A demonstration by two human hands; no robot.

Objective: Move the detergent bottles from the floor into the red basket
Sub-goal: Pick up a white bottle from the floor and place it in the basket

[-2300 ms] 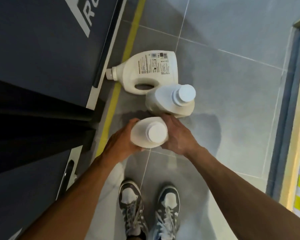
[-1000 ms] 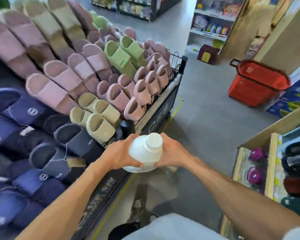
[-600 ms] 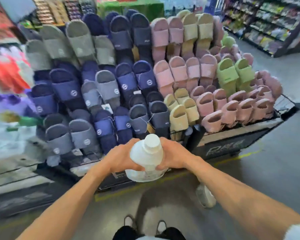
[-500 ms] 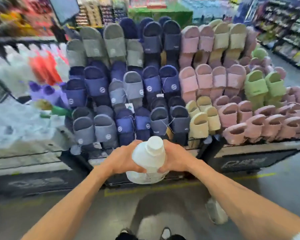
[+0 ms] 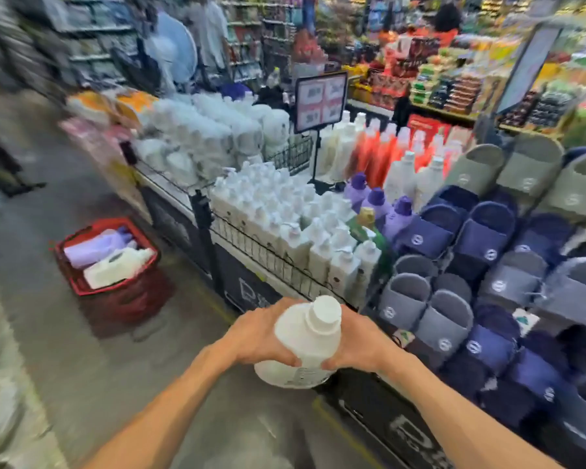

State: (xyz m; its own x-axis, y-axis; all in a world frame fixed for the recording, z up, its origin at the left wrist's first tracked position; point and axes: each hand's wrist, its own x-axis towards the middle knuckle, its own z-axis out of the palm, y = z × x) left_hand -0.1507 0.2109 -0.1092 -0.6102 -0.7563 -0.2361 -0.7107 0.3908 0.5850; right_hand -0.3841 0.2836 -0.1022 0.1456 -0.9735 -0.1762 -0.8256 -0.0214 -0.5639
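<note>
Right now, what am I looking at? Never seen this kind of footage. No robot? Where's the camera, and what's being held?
There is no robot. A person wears one wide-angle camera on the head, looking forward and down, so the two bare arms coming in from the bottom are their own. This is the only view, and it is motion-blurred.

The left hand and right hand grip a white detergent bottle between them, with its cap up.

The place is a shop aisle. The red basket stands on the grey floor to the left, apart from the hands. A purple bottle and a white bottle lie in it. On the right is a display of small white bottles and navy and grey slippers.
</note>
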